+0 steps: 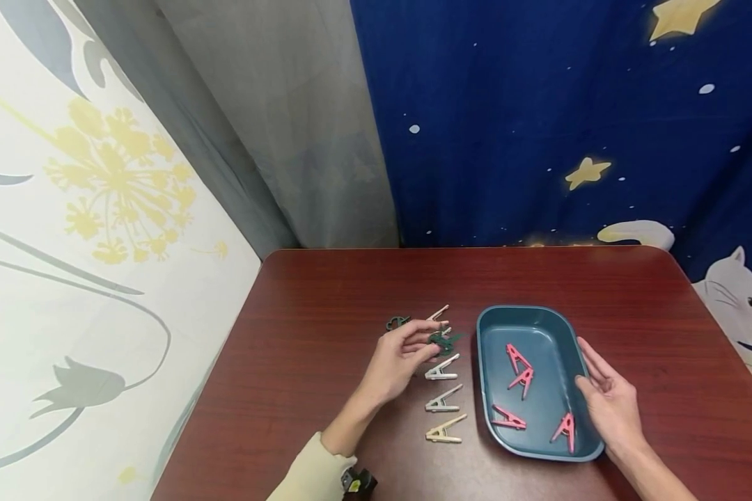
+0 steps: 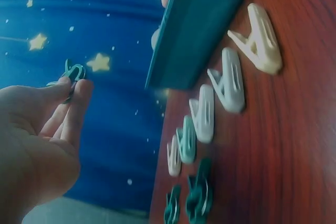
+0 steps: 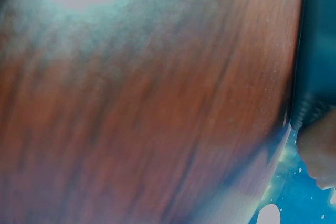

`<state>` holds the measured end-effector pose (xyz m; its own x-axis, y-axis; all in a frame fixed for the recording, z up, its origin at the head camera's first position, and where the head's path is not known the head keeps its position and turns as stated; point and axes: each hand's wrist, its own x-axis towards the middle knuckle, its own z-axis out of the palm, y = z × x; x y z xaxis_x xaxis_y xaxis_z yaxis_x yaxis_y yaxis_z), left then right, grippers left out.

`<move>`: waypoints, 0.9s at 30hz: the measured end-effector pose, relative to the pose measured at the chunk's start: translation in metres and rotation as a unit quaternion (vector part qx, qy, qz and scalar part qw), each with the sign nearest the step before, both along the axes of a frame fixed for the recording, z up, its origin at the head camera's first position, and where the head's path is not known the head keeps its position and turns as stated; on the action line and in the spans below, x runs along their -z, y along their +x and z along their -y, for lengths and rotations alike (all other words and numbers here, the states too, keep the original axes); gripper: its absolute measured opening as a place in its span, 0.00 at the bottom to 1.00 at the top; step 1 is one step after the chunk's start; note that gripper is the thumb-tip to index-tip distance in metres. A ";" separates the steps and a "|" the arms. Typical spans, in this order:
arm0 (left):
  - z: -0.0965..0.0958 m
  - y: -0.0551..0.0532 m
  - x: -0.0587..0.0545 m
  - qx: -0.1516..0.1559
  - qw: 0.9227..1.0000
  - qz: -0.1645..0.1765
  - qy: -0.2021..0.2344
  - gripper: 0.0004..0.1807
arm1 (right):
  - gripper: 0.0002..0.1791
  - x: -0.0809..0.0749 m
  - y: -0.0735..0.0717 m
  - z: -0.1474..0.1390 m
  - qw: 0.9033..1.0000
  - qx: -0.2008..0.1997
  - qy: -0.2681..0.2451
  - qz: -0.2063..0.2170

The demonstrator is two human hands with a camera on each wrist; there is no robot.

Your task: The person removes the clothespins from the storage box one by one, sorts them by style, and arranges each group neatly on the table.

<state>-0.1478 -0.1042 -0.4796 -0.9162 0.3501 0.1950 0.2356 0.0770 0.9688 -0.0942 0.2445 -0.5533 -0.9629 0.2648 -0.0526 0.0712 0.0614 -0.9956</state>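
Note:
Between thumb and fingertips, my left hand [image 1: 393, 365] pinches a dark green clip [image 1: 443, 341] raised over the table, left of the tray. My right hand [image 1: 615, 407] holds the right rim of a blue plastic tray [image 1: 533, 330], thumb over the edge. Inside the tray lie several pink clothespins [image 1: 510, 417]. Below the left hand, a column of pale clothespins runs down the table: a white one [image 1: 442, 369], a greyish one [image 1: 443, 400] and a cream one [image 1: 446, 430] nearest me. In the left wrist view a mint clothespin [image 2: 187, 139] lies farther along this row.
Two more dark green clips [image 2: 199, 195] lie at the row's far end in the left wrist view. The reddish-brown table [image 1: 301, 348] meets a patterned white wall [image 1: 119, 292] on the left. Grey and blue curtains [image 1: 507, 139] hang behind its far edge.

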 end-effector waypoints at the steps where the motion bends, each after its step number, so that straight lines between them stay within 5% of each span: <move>1: 0.006 0.002 0.000 0.001 1.000 -0.001 -0.004 0.20 | 0.35 0.000 0.000 0.000 1.000 0.000 0.002 0.000; 5: 0.025 0.011 0.004 0.006 1.000 -0.004 -0.022 0.22 | 0.35 -0.001 0.001 -0.001 1.000 -0.001 0.004 0.005; 18: 0.063 0.044 0.029 -0.017 0.993 0.070 -0.090 0.13 | 0.35 -0.002 0.002 -0.001 1.000 -0.006 0.018 0.024; 27: 0.076 0.057 0.050 -0.047 0.990 0.105 -0.079 0.15 | 0.34 -0.002 0.002 -0.001 1.000 -0.007 0.019 0.018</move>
<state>-0.0910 -0.1800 -0.5299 -0.9609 0.2716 -0.0538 0.0148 0.2445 0.9695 -0.0922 0.2452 -0.5515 -0.9639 0.2545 -0.0783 0.1066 0.0995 -0.9893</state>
